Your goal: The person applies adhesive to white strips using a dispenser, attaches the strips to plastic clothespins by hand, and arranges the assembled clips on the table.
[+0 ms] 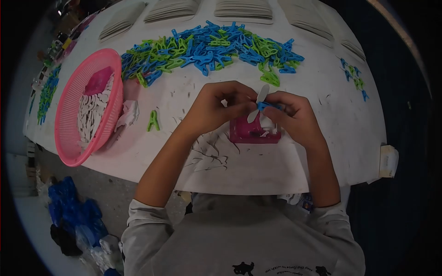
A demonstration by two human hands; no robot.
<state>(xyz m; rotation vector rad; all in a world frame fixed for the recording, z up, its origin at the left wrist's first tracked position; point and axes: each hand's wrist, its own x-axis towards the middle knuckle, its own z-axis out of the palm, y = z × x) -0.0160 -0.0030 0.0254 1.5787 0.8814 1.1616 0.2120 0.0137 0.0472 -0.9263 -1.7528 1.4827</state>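
Note:
In front of my chest, both hands meet over a small pink tray that has white bits in it. My right hand is closed, pinching a blue clothespin between thumb and fingers. A white flat piece with rounded ends crosses the clothespin, sticking out above and below it. The fingers of my left hand are pinched at that white piece, and their exact grip is partly hidden. One green clothespin lies alone on the table, left of my left forearm.
Blue and green clothespins form a long heap across the table. Stacks of grey cards line the far edge. At left, a tilted pink basket holds many white pieces. Blue plastic bags lie on the floor.

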